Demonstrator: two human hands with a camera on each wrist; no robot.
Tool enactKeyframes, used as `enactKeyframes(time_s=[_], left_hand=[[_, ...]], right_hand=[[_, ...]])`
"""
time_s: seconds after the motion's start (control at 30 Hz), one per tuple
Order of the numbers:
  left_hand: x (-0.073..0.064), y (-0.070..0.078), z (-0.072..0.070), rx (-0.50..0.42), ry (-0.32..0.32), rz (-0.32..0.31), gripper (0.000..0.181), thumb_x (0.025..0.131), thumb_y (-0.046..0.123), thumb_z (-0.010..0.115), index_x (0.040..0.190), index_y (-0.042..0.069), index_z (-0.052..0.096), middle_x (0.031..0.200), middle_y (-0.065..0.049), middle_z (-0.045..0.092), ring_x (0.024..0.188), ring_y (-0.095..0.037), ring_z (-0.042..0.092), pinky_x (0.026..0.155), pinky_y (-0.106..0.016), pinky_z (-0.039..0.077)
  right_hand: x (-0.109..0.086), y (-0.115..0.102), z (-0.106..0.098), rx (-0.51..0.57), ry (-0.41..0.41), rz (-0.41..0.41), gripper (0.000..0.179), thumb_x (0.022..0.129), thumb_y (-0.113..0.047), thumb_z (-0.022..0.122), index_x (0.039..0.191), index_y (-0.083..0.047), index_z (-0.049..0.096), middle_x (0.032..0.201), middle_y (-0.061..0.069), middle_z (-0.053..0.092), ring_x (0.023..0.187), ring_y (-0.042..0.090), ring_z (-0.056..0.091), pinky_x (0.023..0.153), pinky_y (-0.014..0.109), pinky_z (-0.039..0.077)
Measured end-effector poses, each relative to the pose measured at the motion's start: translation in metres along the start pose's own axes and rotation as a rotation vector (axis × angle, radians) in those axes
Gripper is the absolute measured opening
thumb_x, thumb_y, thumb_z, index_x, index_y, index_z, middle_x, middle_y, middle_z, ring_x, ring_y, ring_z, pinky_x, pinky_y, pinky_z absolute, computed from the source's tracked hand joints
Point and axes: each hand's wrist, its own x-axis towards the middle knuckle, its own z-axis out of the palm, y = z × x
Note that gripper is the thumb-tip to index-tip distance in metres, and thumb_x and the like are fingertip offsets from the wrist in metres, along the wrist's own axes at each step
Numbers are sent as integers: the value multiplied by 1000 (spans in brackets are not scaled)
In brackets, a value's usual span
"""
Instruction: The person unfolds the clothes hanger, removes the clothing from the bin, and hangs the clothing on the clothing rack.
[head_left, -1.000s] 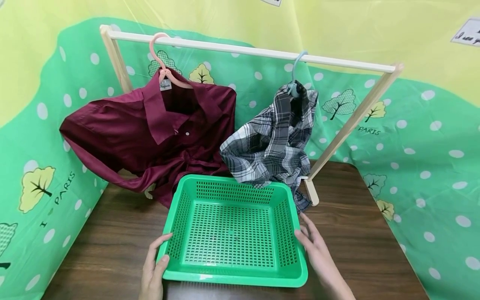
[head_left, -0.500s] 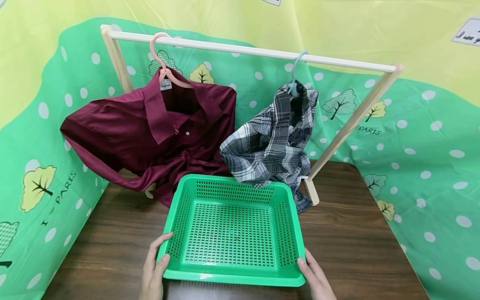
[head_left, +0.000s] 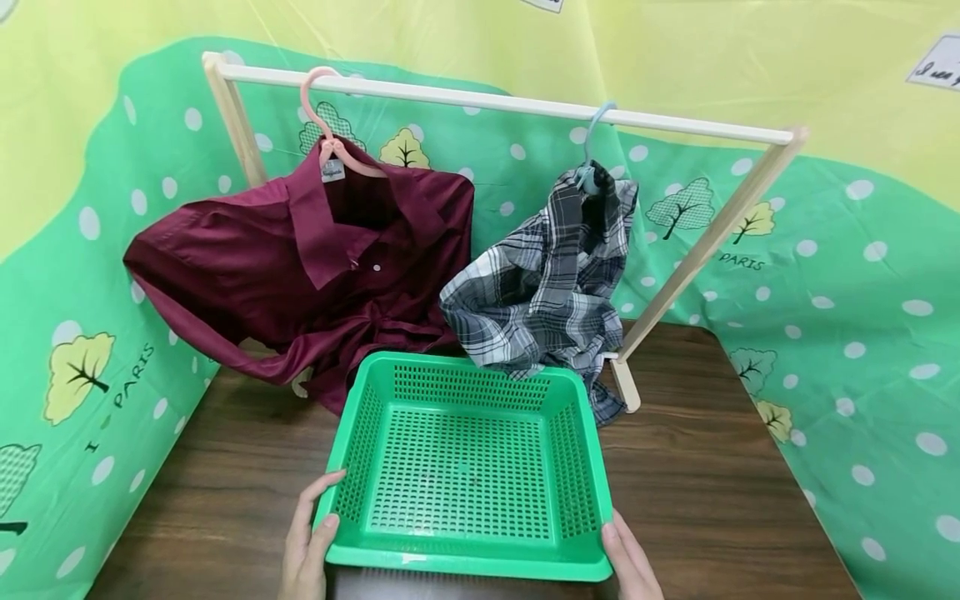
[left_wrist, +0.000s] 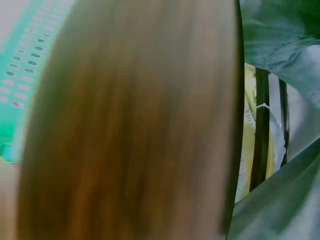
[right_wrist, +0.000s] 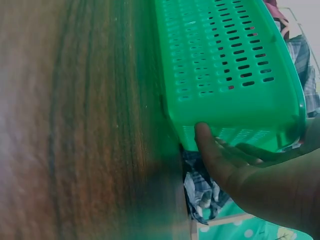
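Observation:
A green perforated plastic basket (head_left: 465,562) stands on the table with nothing in it. My left hand (head_left: 306,533) holds its near left side, with the thumb and a finger over the rim. At the near right corner, my right hand (head_left: 632,557) grips the basket with the thumb at the rim. The right wrist view shows the right hand's fingers (right_wrist: 212,150) along the outer wall. A maroon shirt (head_left: 247,267) on a pink hanger (head_left: 318,108) and a grey plaid shirt (head_left: 562,258) on a blue hanger (head_left: 592,133) hang behind the basket.
A wooden rack with a white rail (head_left: 465,100) spans the back. Its right foot (head_left: 626,385) rests on the dark wooden table (head_left: 720,483). Patterned green and yellow cloth (head_left: 847,267) surrounds the table. The maroon shirt's lower part lies on the table.
My right hand has slid nearer along the basket's right side to its near corner, its thumb coming to the rim. The left hand and the basket have barely moved.

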Motion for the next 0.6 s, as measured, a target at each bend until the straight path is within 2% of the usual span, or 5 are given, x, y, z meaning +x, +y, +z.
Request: enactKeyframes(time_s=[0.03,0.07,0.33,0.5,0.6], left_hand=[[0,0,0,0,3,-3,46,108,-3,47,152,-2,61,148,22,65,135,8,59,106,-8,44],[-1,0,0,3,3,-5,46,108,-3,47,152,-2,61,148,21,65,134,8,59,106,-8,44],[-2,-3,-1,-5,14,-20,45,109,-2,47,151,-3,61,147,19,65,130,7,61,105,-8,46],[-3,-2,-1,-14,13,-11,45,108,-2,48,151,-3,61,146,18,66,130,6,63,105,-8,47],[-2,-2,-2,-7,3,11,45,108,-4,49,151,-4,61,148,20,66,133,8,61,107,-6,45]], right_hand=[[-1,1,0,2,-4,-11,75,124,-42,34,175,11,19,177,40,30,132,-22,49,109,14,45],[-2,3,0,-1,1,-22,74,124,-42,35,175,11,21,176,39,33,122,-30,45,98,8,43],[-2,7,-2,-9,18,-51,70,124,-39,38,173,11,27,160,25,60,124,-17,56,98,13,47],[-1,12,-5,-8,-10,-110,67,124,-33,35,171,15,26,141,-11,72,124,-16,57,98,11,46],[-1,13,-5,20,-20,-129,60,124,-31,37,171,7,35,131,-25,72,124,-14,60,98,11,47]])
